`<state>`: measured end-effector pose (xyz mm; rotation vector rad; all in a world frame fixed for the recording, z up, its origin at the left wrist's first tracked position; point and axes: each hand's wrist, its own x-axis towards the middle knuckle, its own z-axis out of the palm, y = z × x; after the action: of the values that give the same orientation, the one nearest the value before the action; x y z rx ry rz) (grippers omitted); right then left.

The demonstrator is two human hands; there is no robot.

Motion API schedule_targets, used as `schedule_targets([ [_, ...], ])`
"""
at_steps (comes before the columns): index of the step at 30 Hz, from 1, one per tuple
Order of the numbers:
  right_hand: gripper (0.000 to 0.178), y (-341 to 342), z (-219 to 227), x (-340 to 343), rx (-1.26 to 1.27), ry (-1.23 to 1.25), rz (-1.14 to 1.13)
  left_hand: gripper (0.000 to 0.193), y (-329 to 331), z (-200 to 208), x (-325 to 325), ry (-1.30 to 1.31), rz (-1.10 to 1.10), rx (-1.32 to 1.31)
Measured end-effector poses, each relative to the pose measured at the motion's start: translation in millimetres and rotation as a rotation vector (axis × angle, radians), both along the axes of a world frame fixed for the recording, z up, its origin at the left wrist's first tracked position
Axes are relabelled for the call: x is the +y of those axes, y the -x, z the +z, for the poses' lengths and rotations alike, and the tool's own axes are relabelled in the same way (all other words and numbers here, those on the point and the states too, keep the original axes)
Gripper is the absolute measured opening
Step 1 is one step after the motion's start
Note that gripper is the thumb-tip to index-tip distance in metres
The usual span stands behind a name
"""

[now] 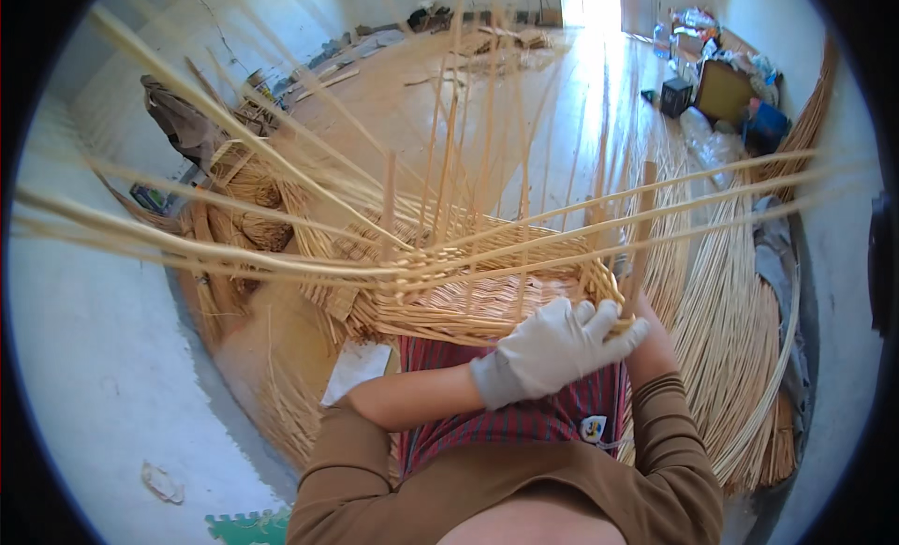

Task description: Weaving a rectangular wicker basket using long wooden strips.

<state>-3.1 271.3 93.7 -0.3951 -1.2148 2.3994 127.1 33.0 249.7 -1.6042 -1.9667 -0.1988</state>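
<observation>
A half-woven wicker basket (449, 313) of pale willow rods rests over my lap, with tall upright stakes and long loose rods fanning out from its rim. My left hand (567, 346), in a white glove with a grey cuff, reaches across to the basket's right corner. Its fingers bend over the woven edge there and grip it. Behind that corner is my right hand (646, 322), bare at the wrist; its fingers are hidden by the glove, the weave and a thick wooden stake (641, 236). Several rods are blurred by motion.
Long willow rods (721, 330) lie in a wide heap at my right. Rod bundles and woven pieces (253, 198) are stacked on the left. Farther off are a black box (675, 96), plastic bags (707, 142) and scraps (501, 41) on the floor. A striped cloth (506, 419) covers my lap.
</observation>
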Motion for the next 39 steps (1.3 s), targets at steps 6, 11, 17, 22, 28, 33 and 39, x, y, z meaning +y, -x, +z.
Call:
schedule_targets([
  [6, 0.051, -74.6, -3.6, -56.0, 0.162, -0.217, -0.089, 0.043, 26.8, -76.0, 22.4, 0.061, 0.156, -0.349],
  [11, 0.066, -141.6, 21.1, -53.2, 0.360, -0.911, 0.064, 0.046, 28.1, -84.0, -34.1, 0.047, 0.017, -0.204],
  [17, 0.093, -151.8, 29.1, -45.6, 0.229, -1.514, 0.083, 0.057, 28.1, -101.2, -141.6, 0.003, 0.528, -0.211],
  [22, 0.089, -142.5, 1.9, -54.1, 0.120, -1.539, -0.007, 0.063, 57.4, -151.5, -159.0, 0.141, 0.536, -0.404],
  [28, 0.084, -129.3, -22.7, -74.8, -0.155, -1.548, -0.149, 0.065, 77.2, -188.0, -138.0, 0.047, 0.659, -0.561],
  [33, 0.082, -117.7, -34.8, -86.7, -0.195, -1.520, -0.290, 0.064, 84.7, -207.4, -123.7, -0.035, 0.868, -0.424],
  [39, 0.078, -121.5, -11.9, -78.5, -0.172, -1.572, -0.174, 0.064, 80.8, -192.7, -128.0, -0.056, 0.797, -0.458],
])
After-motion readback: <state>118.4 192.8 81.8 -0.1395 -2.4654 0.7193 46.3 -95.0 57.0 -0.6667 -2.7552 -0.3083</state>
